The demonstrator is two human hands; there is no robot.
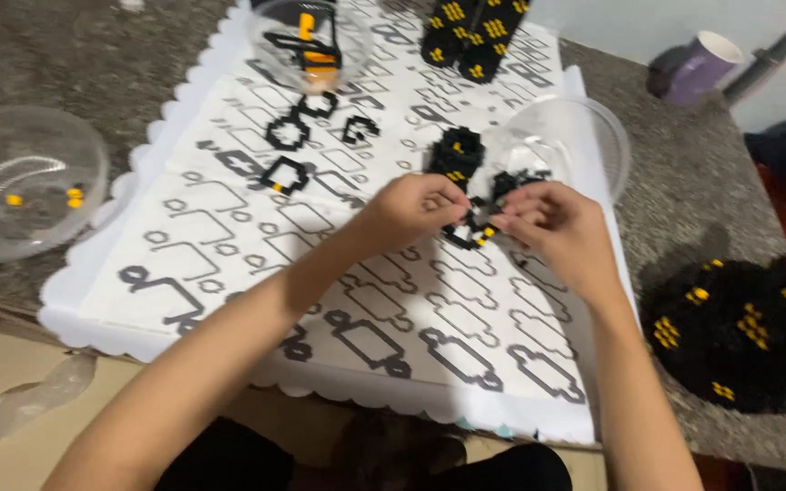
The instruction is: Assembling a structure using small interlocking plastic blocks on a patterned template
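Centre of the frame: left hand (408, 209) and right hand (552, 223) brought together over a white paper mat (229, 264) printed with black outline shapes, both pinching a small black-and-yellow brick piece (468, 235) between fingertips. Held just above the mat, below a finished-looking black block (456, 153) and beside a clear plastic bowl (584, 145) at centre right.

Judged as mid-assembly. Already built, by the look: several small black loops and frames (288, 155) lying on the mat at upper centre, a black-and-yellow part inside a second clear bowl (307, 41) at the top, and two black studded pieces with yellow marks (475, 32) at the top edge. Left over: a few yellow bits in a third clear bowl (25, 182) at far left, plus a heap of black and yellow parts (743, 327) on the grey tabletop (684, 182) at lower right.

Hard to tell: exact shape of the held piece, mostly covered by fingers and blurred. Contents of the centre-right bowl unclear. Purple cup (698, 68) at upper right lying tilted; the grey rod (770, 50) beside it cut off by the frame. Top bowl and studded pieces also cropped.
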